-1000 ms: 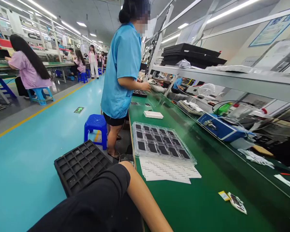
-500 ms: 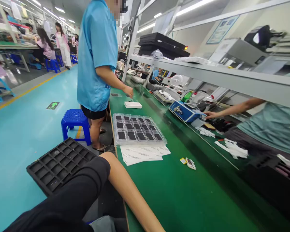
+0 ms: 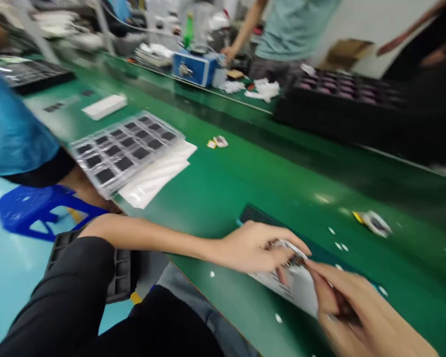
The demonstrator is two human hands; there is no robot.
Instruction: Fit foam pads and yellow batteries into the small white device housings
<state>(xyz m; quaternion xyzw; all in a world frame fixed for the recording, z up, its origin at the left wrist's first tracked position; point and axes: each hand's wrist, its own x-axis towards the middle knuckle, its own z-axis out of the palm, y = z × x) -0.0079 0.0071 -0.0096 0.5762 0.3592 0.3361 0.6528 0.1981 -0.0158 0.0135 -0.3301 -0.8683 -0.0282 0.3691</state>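
Note:
My left hand curls its fingers round a small white-rimmed part with a dark, detailed inside, blurred by motion. From the right, my right hand closes its fingertips at the part's other edge. A white sheet with printed marks lies under both hands and is partly covered by them. Behind my left hand, a dark ribbed mat rests on the green table. Small white scraps are scattered near my right hand, below a similar white-rimmed piece with a yellow tab.
A clear tray of dark squares sits on white papers to the left. Beyond it lies a white box. A blue box and crumpled gloves are across the table. Co-workers stand left and opposite.
My view has swung right and down toward the table. Both hands and the small part are in view now; before, only my left arm showed.

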